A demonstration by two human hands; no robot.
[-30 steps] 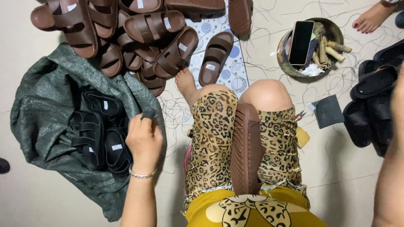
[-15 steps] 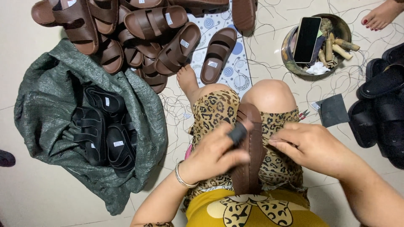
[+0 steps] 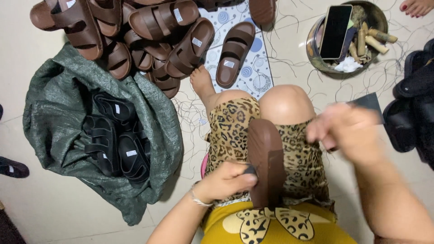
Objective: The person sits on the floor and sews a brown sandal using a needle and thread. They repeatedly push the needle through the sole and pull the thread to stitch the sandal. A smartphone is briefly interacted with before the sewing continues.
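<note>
The brown sandal (image 3: 266,165) is laid sole-up along the person's lap, its toe towards the knee and its heel against the yellow shirt hem, with nothing steadying it but the thigh beneath. The left hand (image 3: 224,180) is closed in a pinch on a small dark piece (image 3: 250,170) pressed to the sandal's left edge; what that piece is cannot be made out. The right hand (image 3: 346,131) is raised clear of the sandal at the right side of the lap and is blurred by motion, so whether its fingers are curled or spread cannot be told, nor whether anything is gripped in it. A slip is judged the main risk: the sandal is balanced on a rounded thigh, and a push from one side alone could roll it off onto the floor. If the dark piece has an edge or point, the bare leg just beside it could be nicked should the pinch be lost. Loose threads (image 3: 190,115) are strewn over the floor around the foot and could be snagged. The metal bowl (image 3: 316,54) with a phone (image 3: 335,25) propped in it stands near the right knee and could be knocked by a wide swing.
</note>
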